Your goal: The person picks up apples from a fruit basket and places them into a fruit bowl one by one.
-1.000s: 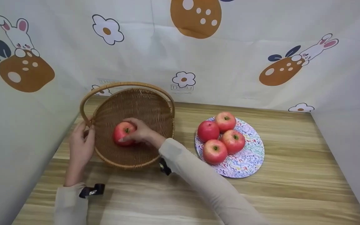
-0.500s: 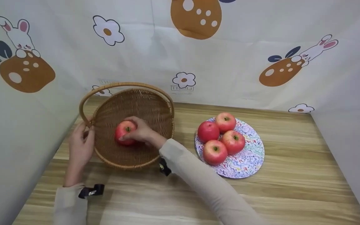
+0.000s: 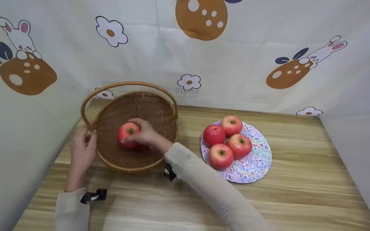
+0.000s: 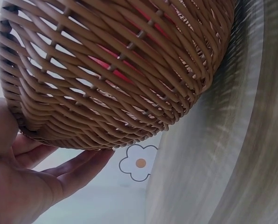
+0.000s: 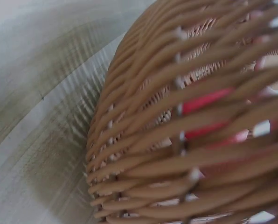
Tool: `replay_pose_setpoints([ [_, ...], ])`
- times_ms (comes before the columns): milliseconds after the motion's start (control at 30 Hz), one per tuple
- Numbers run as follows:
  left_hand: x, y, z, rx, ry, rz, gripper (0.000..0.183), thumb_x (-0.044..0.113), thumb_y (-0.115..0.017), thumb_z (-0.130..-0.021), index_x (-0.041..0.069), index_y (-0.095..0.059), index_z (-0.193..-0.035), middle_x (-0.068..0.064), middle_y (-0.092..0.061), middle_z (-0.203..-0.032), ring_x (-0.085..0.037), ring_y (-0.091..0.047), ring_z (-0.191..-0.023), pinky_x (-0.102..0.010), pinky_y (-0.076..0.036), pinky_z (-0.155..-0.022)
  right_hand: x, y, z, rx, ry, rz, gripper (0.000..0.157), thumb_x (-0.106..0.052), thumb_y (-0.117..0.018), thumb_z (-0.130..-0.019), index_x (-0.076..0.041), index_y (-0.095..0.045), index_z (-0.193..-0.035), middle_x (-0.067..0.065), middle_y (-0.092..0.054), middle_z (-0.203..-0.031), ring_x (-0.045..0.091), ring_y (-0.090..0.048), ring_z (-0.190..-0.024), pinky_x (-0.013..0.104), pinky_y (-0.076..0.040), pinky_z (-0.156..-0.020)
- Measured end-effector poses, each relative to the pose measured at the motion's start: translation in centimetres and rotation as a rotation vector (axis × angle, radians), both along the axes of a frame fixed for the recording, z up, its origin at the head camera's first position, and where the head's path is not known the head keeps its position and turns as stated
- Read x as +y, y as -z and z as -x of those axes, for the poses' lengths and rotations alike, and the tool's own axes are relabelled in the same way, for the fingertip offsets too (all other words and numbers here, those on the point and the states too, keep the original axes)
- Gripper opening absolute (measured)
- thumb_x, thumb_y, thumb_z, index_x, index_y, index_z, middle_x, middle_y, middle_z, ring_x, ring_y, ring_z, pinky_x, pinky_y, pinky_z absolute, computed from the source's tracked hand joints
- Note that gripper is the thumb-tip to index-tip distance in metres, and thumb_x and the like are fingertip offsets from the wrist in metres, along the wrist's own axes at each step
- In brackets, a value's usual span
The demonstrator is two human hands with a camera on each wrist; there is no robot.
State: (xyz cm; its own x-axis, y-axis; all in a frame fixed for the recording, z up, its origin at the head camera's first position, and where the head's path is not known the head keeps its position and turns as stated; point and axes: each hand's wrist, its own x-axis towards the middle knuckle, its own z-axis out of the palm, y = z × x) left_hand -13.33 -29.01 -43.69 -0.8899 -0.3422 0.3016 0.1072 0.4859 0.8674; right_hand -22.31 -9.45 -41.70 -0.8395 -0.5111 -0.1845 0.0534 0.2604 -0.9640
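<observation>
A brown wicker basket (image 3: 153, 106) with an arched handle stands on the left of the table in the head view. My right hand (image 3: 146, 134) reaches over its near rim and grips a red apple (image 3: 128, 133) inside, thumb on the near side. At the basket's left side, my left hand (image 3: 83, 149) holds the rim by the foot of the handle. In the left wrist view the fingers (image 4: 85, 170) of that hand lie against the woven wall. The right wrist view shows red through the weave (image 5: 204, 116); the right hand is hidden there.
Several red apples (image 3: 221, 156) sit together on a round, colour-speckled plate (image 3: 252, 170) to the basket's right. Printed cloth walls (image 3: 236, 73) border the wooden table (image 3: 300, 192) at the back and both sides.
The basket's handle has shifted slightly up and left, and its right rim slightly left. The apple and my right hand have risen a little in the head view. My left hand stays at the rim.
</observation>
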Motion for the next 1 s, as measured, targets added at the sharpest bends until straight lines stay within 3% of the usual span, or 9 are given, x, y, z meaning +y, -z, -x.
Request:
replay_pose_setpoints([
  [333, 0.1, 0.0, 0.1, 0.035, -0.009, 0.003, 0.041, 0.002, -0.046, -0.106, -0.01, -0.058, -0.143, -0.028, -0.056, -0.146, -0.038, -0.054, -0.133, -0.003, -0.042, -0.088, 0.3, -0.6, -0.6, 0.062, -0.018, -0.005, 0.075, -0.004, -0.091, -0.078, -0.002, -0.056, -0.145, 0.01, -0.063, -0.129, 0.019, -0.061, -0.114, 0.029, -0.053, -0.097],
  [767, -0.1, 0.2, 0.1, 0.053, -0.005, 0.011, 0.041, 0.001, -0.046, -0.106, -0.01, -0.058, -0.143, -0.027, -0.056, -0.148, -0.038, -0.051, -0.137, -0.003, -0.042, -0.091, 1.1, -1.2, -1.5, 0.299, 0.018, -0.171, 0.077, -0.018, -0.097, -0.072, -0.008, -0.063, -0.14, 0.009, -0.071, -0.123, 0.014, -0.06, -0.106, 0.024, -0.049, -0.091],
  [1000, 0.0, 0.2, 0.1, 0.053, -0.024, 0.018, 0.04, 0.001, -0.047, -0.106, -0.009, -0.059, -0.142, -0.027, -0.058, -0.146, -0.037, -0.054, -0.135, -0.003, -0.042, -0.089, 1.4, -1.4, -2.1, 0.308, 0.05, -0.162, 0.076, -0.016, -0.099, -0.071, -0.009, -0.064, -0.138, 0.008, -0.071, -0.124, 0.017, -0.063, -0.109, 0.025, -0.051, -0.093],
])
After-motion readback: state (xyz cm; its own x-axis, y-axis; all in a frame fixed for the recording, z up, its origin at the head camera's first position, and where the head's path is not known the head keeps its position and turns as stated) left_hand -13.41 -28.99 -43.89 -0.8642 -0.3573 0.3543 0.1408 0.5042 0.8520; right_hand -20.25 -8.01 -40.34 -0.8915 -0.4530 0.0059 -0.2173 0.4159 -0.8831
